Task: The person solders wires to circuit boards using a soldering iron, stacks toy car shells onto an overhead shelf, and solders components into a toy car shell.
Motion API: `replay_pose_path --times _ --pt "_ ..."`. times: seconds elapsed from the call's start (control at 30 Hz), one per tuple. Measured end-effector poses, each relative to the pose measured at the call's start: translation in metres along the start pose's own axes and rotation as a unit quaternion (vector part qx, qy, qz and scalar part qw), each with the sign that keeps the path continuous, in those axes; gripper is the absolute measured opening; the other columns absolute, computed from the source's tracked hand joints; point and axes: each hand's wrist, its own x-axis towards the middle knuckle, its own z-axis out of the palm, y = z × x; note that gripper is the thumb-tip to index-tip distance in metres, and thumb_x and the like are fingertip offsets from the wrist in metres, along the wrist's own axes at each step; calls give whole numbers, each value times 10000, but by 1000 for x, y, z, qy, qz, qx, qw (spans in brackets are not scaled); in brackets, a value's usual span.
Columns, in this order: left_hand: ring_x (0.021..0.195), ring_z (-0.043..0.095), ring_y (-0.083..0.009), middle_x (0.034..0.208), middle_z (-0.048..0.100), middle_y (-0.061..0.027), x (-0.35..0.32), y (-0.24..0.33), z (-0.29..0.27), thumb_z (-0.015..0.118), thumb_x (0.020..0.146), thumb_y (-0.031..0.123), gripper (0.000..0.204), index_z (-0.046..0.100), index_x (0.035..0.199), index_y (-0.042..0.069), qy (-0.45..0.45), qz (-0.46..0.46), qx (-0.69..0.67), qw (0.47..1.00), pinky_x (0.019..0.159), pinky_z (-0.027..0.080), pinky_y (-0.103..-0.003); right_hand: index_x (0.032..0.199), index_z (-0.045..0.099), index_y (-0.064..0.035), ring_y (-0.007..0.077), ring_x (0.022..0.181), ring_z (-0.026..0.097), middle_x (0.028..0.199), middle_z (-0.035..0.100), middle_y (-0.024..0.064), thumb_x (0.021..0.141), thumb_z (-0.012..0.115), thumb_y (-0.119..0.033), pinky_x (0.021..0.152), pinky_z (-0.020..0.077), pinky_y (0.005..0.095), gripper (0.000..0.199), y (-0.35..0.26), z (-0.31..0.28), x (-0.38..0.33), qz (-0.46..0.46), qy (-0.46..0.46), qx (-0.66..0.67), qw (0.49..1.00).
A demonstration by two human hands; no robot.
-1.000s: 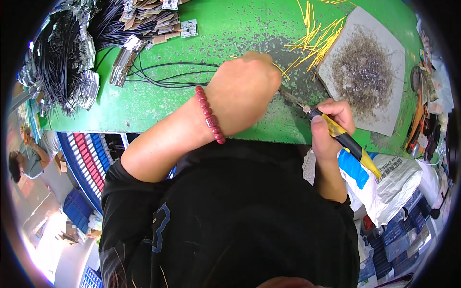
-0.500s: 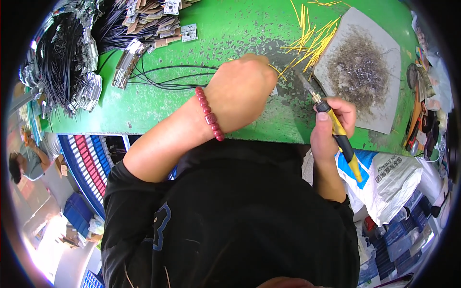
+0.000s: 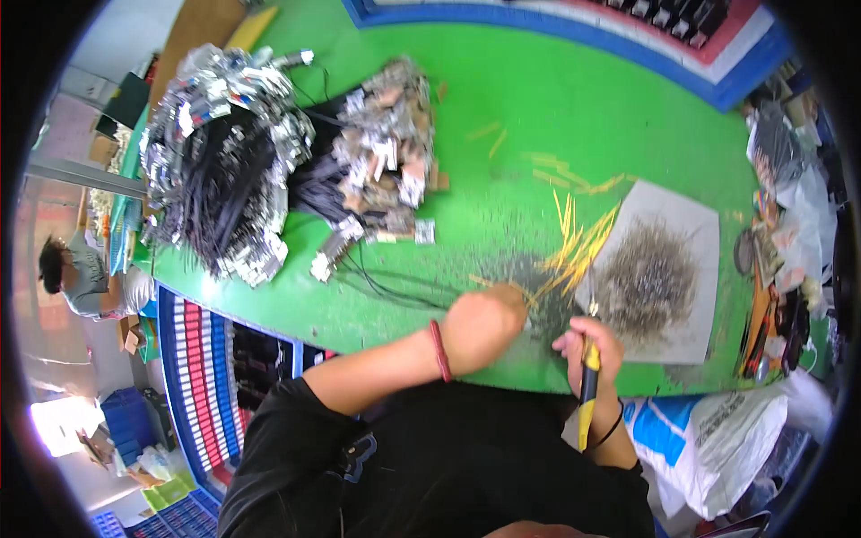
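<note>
My right hand (image 3: 594, 351) grips a yellow-and-black soldering-iron-like pen tool (image 3: 588, 390). Its metal tip points away from me, at the near left edge of the grey pad. My left hand (image 3: 484, 330), a red bead bracelet at its wrist, is closed low over the green table, back upward. Black cables (image 3: 381, 289) run toward this hand from a silver connector piece (image 3: 337, 249). What its fingers hold is hidden. Just beyond both hands lie thin yellow sticks (image 3: 583, 249). Dark, speckled residue covers the middle of the grey pad (image 3: 702, 336).
Bundles of black cables (image 3: 220, 184) with silver ends and brown-and-silver boards (image 3: 386, 152) are heaped at the left. A blue-edged rack (image 3: 717, 90) stands at the far right. Hand tools (image 3: 758, 314) line the right edge; a white sack (image 3: 717, 439) hangs below. Another person (image 3: 85, 273) is far left.
The view has shifted, showing more of the table's far side, so the whole scene sits lower. My right hand has turned the pen tool more upright. The left hand stays closed.
</note>
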Motion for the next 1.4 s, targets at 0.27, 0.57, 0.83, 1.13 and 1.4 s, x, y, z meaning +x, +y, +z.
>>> replay_pose_path --times 0.27,0.57,0.83,1.13,1.4 --pt "844 620 -325 856 632 -125 32 -54 -84 692 753 151 145 637 843 52 90 -11 -123 988 722 509 -409 985 602 2 182 620 684 753 654 107 863 600 24 539 531 277 123 4 -14 14 -11 38 2 999" --pt "742 653 -270 829 657 -168 147 -152 -220 686 761 155 197 678 862 -15 160 -30 9 987 689 527 -365 1003 564 -19 134 622 637 745 662 101 920 574 -81 585 518 256 104 6 -103 35 -35 181 -77 980" --pt "796 617 -316 849 630 -167 174 -137 -238 657 766 135 164 653 855 -4 134 24 27 990 726 503 -401 1189 554 -10 83 527 562 608 601 42 963 526 -407 500 432 209 458 -48 -206 73 77 167 1 983" --pt "725 602 -147 855 619 -83 114 -124 -210 636 788 11 81 613 862 -12 59 -57 -59 995 647 489 -262 930 626 -62 30 523 337 681 430 -61 958 505 -239 456 219 187 216 -24 -316 -35 64 529 91 841" --pt "683 605 -143 813 632 -89 140 -78 -193 646 777 15 103 629 867 -33 46 -33 -43 997 628 491 -257 748 565 -104 37 559 415 631 461 -59 833 651 -145 490 296 221 127 29 -379 52 65 491 -78 865"
